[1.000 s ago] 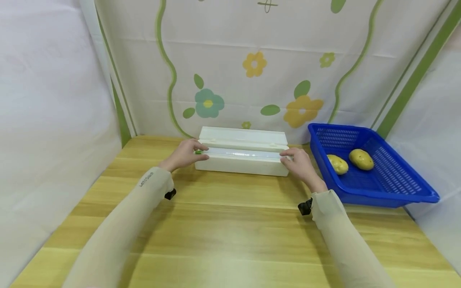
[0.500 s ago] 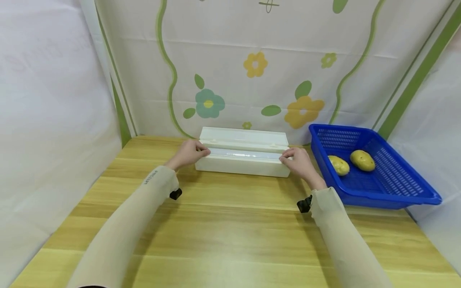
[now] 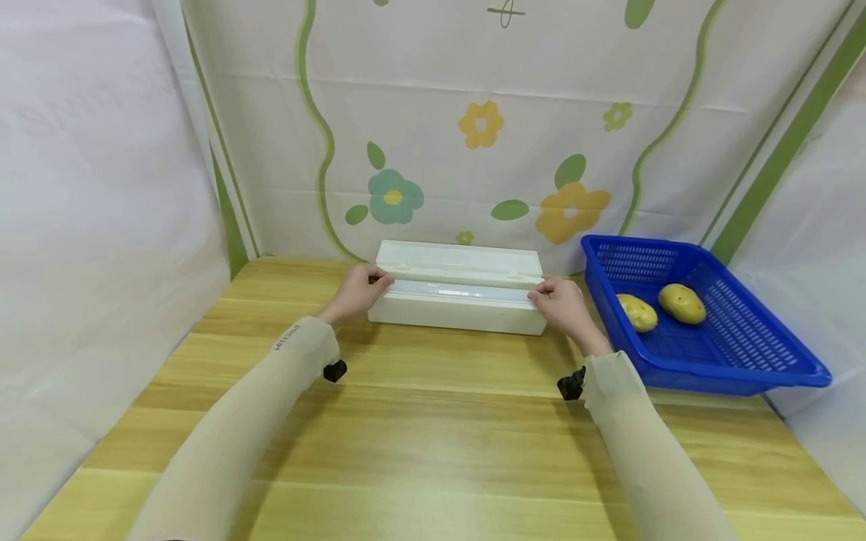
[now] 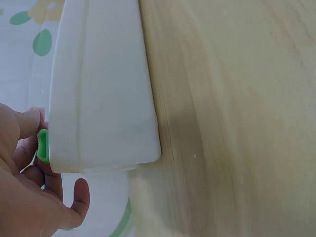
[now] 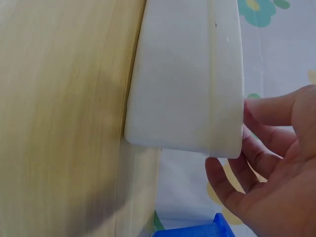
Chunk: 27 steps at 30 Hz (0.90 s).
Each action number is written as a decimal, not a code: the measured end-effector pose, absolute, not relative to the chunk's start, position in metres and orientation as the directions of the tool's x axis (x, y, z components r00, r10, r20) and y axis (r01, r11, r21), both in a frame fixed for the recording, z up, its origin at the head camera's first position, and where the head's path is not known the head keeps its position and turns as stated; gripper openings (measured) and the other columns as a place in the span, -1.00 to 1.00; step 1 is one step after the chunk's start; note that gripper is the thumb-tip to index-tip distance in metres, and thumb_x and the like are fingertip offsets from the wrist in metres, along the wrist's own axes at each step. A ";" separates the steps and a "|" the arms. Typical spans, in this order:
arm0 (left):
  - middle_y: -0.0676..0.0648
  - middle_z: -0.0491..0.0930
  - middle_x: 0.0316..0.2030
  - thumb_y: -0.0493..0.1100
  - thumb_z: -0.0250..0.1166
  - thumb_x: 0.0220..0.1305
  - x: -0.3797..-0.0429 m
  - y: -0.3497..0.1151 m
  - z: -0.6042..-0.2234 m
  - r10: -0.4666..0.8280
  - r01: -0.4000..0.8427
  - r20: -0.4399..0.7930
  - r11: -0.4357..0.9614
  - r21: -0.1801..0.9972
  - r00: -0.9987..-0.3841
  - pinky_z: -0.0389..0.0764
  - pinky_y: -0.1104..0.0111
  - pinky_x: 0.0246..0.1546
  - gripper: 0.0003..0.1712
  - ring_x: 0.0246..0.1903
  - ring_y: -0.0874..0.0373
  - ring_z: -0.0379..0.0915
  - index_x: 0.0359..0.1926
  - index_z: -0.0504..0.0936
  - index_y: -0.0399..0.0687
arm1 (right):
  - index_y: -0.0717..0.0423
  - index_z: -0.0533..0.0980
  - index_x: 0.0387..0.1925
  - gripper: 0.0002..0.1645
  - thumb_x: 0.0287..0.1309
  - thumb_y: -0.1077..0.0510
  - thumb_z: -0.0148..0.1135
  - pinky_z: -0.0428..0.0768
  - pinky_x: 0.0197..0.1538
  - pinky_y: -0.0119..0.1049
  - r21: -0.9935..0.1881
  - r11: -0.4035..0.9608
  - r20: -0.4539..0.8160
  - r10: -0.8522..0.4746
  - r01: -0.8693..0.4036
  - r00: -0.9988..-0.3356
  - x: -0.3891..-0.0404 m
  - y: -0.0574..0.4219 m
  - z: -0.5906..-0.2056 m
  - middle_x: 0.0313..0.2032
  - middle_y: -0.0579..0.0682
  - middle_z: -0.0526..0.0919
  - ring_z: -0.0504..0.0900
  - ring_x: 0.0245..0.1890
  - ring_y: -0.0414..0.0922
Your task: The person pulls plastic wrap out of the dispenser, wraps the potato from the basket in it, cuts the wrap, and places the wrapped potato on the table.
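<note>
A long white cling film dispenser lies across the table, its lid raised at the back. Shiny, see-through cling film spans the top of it. At the left end, my left hand pinches the film's edge between thumb and forefinger. A green slider shows beside those fingers in the left wrist view. My right hand pinches at the right end; its other fingers curl loosely by the corner in the right wrist view. The film between the fingertips is too clear to make out well.
To the right stands a blue plastic basket with two potatoes, one potato by its left wall and another potato further in. A flower-printed cloth hangs behind the wooden table.
My left thumb and fingers have come together at the dispenser's left end, covering the green slider in the head view. My right fingertips have also closed together. The dispenser stays in place.
</note>
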<state>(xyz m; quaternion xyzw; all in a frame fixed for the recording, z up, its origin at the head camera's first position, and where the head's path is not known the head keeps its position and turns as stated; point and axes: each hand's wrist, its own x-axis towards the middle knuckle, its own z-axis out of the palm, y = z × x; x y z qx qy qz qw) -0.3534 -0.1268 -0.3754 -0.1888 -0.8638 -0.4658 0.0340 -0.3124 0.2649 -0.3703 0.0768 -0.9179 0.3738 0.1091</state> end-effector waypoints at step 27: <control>-0.23 0.61 -0.18 -0.07 0.12 0.50 -0.361 -0.123 -0.365 0.300 0.426 0.311 0.502 0.753 -0.902 0.45 0.21 -0.22 -0.65 -0.26 0.02 0.41 -0.05 0.63 -0.30 | 0.18 0.73 -0.30 -0.79 0.27 0.11 0.33 0.46 -0.38 -0.16 -0.605 0.772 0.386 0.073 -0.192 -0.920 -0.327 0.257 -0.366 -0.43 0.06 0.69 0.54 -0.46 -0.02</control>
